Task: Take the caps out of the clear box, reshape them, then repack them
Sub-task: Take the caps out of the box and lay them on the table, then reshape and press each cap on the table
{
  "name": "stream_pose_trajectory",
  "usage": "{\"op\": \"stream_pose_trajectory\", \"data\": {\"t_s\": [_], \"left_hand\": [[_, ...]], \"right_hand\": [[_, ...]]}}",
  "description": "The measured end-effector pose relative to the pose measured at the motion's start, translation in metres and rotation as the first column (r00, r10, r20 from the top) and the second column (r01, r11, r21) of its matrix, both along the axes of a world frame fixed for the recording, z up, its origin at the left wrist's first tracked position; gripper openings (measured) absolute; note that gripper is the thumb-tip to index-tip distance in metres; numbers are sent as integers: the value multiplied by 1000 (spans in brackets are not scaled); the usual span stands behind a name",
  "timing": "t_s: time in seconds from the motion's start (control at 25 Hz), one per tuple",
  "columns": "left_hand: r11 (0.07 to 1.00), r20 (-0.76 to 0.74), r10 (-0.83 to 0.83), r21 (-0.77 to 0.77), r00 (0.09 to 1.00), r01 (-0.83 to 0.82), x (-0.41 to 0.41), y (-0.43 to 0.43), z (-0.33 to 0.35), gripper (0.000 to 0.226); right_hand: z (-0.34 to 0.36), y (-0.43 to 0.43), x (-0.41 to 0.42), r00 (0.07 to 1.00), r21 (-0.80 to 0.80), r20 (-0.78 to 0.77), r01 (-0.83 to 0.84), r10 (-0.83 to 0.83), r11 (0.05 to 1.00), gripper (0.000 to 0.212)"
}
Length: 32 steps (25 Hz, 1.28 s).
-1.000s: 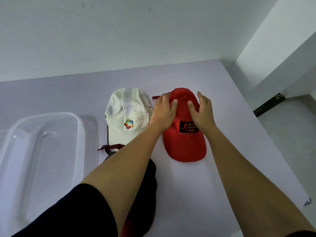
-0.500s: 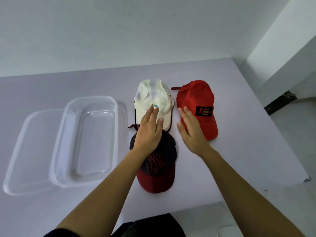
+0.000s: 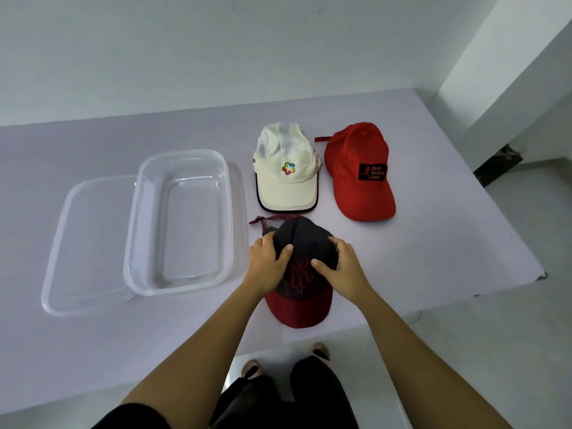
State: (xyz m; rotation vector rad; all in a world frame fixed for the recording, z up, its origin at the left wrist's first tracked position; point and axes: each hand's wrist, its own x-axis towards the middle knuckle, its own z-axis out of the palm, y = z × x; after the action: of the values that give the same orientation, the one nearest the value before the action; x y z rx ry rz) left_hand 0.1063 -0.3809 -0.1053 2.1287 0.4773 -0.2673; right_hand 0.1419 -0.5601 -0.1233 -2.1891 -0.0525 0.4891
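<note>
The dark cap with a red brim [image 3: 305, 239] lies on the desk [image 3: 433, 243] near its front edge, brim toward the person, with the left hand [image 3: 266, 264] and right hand [image 3: 345, 269] on either side of its crown, fingers [image 3: 335, 243] curled and clamped on the fabric. Just behind it the white cap [image 3: 286, 187] and the red cap [image 3: 356, 150] lie side by side, brims forward. To the left the clear box [image 3: 182, 153] sits open, overlapping its lid [image 3: 89, 243].

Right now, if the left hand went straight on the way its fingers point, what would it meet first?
The left hand, gripping the dark cap, would probably meet the white cap's brim first.
</note>
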Motion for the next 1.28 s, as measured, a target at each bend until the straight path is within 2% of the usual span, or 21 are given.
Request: {"op": "stream_pose_trajectory", "data": {"t_s": [0.12,0.2,0.36,0.48,0.56,0.64,0.72,0.8,0.88,0.96,1.12,1.28], "left_hand": [[998,28,-55,-5,998,55,-1,-7,3,51],[1000,66,-26,18,998,24,8,-11,5,48],[997,118,54,43,992,-59,11,-18,5,58],[977,308,129,122,943,-173,-26,-29,0,54],[961,394,58,227,917,-158,-57,-40,-15,50],[961,312,-10,265,950,-77,-79,-51,-30,59],[971,159,-86,233,984,47,-88,-59,-40,68],[973,68,-151,186,986,136,-87,-62,-43,82],[966,13,-205,167,979,200,-84,-62,-41,97],[954,-61,-229,185,971,237,-82,-63,-40,103],[887,-123,-122,431,985,164,-84,-72,-48,75],[867,-104,-88,482,991,128,-91,-78,-51,66]], "right_hand": [[-12,-16,2,1000,-1,1,-3,3,1000,82],[0,-18,11,998,15,62,-23,22,1000,76],[21,-17,23,987,26,113,-119,115,993,69],[11,-24,0,966,-70,208,-144,155,987,69],[1,-32,-22,978,-87,156,-126,139,988,74],[-10,-42,-34,976,-111,28,-214,218,971,85],[-18,-49,-37,933,-145,-16,-358,359,922,93],[-23,-50,-37,902,-213,14,-420,432,882,92],[-25,-46,-39,889,-332,49,-415,455,847,89],[-24,-38,-46,871,-475,110,-377,478,795,87],[-27,-29,-59,843,-613,159,-323,513,721,93],[-28,-22,-65,887,-596,140,-279,440,753,94]]}}
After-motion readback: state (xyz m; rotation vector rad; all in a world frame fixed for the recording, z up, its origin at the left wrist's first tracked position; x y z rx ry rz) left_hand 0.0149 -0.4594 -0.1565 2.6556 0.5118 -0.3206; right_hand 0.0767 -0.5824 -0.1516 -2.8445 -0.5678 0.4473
